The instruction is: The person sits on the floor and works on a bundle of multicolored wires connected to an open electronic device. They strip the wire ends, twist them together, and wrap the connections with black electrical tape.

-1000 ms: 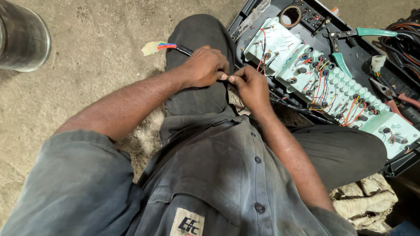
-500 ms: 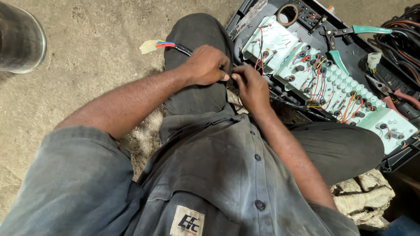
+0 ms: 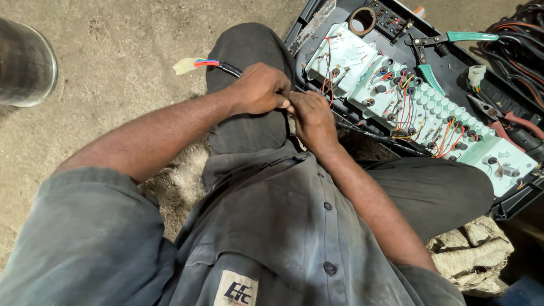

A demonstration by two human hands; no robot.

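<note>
My left hand [image 3: 262,89] is closed around a black sheathed cable [image 3: 229,69] over my raised knee. The cable's free end sticks out to the left, with coloured wires and a pale connector [image 3: 186,66]. My right hand [image 3: 311,116] meets the left one fingertip to fingertip and pinches the same cable. What lies between the fingers is hidden. Just beyond the hands lies a pale green instrument-cluster back [image 3: 419,107] with small bulb holders and red, orange and black wires, set in a black housing [image 3: 513,207].
Green-handled pliers [image 3: 453,38] and red-handled pliers [image 3: 510,122] lie on the housing at upper right, beside a roll of black tape [image 3: 362,20] and a bundle of black cables [image 3: 518,39]. A metal cylinder [image 3: 25,65] stands at far left on the dirt floor. Sacking [image 3: 473,255] lies at lower right.
Both hands stay together on the cable, with only slight finger shifts. The view has moved a little, so the metal cylinder sits closer to the left edge.
</note>
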